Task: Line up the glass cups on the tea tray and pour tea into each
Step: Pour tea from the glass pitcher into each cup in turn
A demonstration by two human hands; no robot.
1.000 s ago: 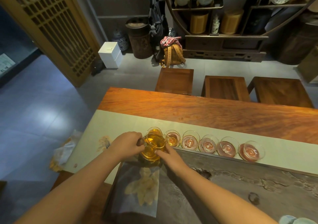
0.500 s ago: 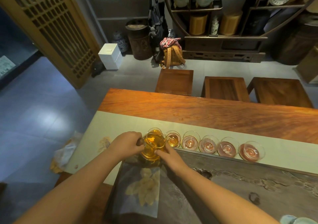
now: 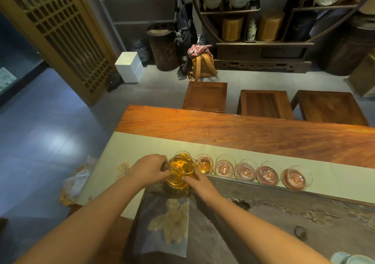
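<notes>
A glass pitcher (image 3: 179,172) of amber tea hangs tilted to the right over the left end of a row of several glass cups. My left hand (image 3: 149,169) grips its handle. My right hand (image 3: 197,182) steadies the pitcher's right side with its fingertips. The spout points into the second cup (image 3: 205,165), which holds some amber tea. A first cup (image 3: 182,155) shows behind the pitcher, filled with tea. The cups further right (image 3: 225,167) (image 3: 296,178) look empty. They stand on the pale runner (image 3: 132,148) along the far rim of the dark stone tea tray (image 3: 284,209).
A translucent cloth with a leaf print (image 3: 168,223) lies on the tray's left end. The long wooden table (image 3: 243,129) stretches beyond the runner, with three wooden stools (image 3: 206,96) behind it. A pale blue object (image 3: 349,258) sits at the bottom right corner.
The pitcher stays tilted over the second cup, and the tea level in that cup has risen slightly. Both hands have barely moved.
</notes>
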